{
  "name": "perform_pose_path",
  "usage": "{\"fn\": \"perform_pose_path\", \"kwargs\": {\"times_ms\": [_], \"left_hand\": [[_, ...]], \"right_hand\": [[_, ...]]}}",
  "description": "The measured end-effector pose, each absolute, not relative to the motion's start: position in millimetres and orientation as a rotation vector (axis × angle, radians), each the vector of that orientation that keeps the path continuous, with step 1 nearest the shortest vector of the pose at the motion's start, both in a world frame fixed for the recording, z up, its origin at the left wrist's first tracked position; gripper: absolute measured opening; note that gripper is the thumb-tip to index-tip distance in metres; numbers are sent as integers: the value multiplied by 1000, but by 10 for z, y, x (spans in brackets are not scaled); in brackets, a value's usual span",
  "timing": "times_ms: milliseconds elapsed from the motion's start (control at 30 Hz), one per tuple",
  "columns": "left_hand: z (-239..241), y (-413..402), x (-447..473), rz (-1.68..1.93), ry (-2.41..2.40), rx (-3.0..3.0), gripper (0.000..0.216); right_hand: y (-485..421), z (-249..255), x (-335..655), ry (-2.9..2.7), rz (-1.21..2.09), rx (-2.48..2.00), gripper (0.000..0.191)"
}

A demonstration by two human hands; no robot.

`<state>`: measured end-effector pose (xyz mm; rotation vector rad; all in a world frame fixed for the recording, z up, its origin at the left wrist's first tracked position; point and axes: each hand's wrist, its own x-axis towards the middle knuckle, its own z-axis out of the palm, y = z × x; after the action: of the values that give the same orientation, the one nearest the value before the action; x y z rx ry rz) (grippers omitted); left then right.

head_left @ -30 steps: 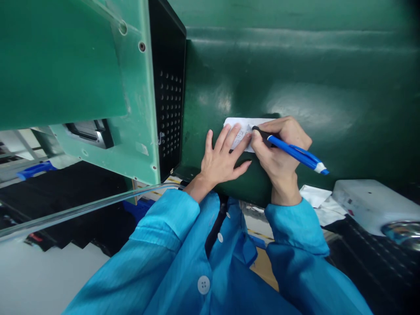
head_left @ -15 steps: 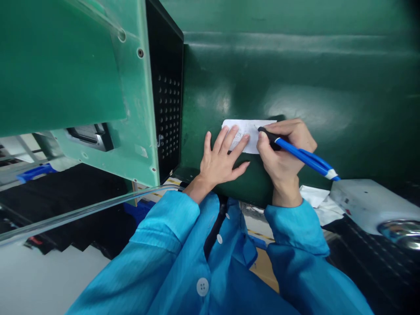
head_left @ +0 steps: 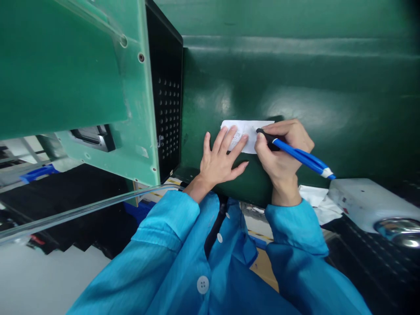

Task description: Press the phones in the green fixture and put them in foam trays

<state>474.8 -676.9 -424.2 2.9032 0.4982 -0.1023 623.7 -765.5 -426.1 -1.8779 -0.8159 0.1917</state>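
Note:
A small white slip of paper [head_left: 250,142] with some handwriting lies on the green work surface [head_left: 269,78]. My left hand [head_left: 218,159] rests flat with its fingers spread, the fingertips pressing on the paper's left part and covering some of the writing. In my right hand [head_left: 287,151] is a blue pen [head_left: 303,159] with a black grip and a white band near its end. The pen slants down to the left, its tip at the right part of the paper. The tip itself is partly hidden by the thumb and fingers.
Close on the left stands a green case with a black perforated side [head_left: 169,113] and a recessed handle [head_left: 93,138]. At the lower right are a white container with a shiny metal top [head_left: 370,201] and crumpled white cloth or paper [head_left: 316,199].
My right hand and the pen have shifted very slightly left along with the paper in view. My left hand keeps its place on the paper.

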Motion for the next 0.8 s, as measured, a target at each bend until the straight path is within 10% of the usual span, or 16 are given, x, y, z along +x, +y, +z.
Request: {"fn": "perform_pose_path", "kwargs": {"times_ms": [800], "left_hand": [[-4234, -6769, 4751, -126, 492, 2930, 67]], "right_hand": [[-7657, -4292, 6231, -877, 145, -1853, 14]]}}
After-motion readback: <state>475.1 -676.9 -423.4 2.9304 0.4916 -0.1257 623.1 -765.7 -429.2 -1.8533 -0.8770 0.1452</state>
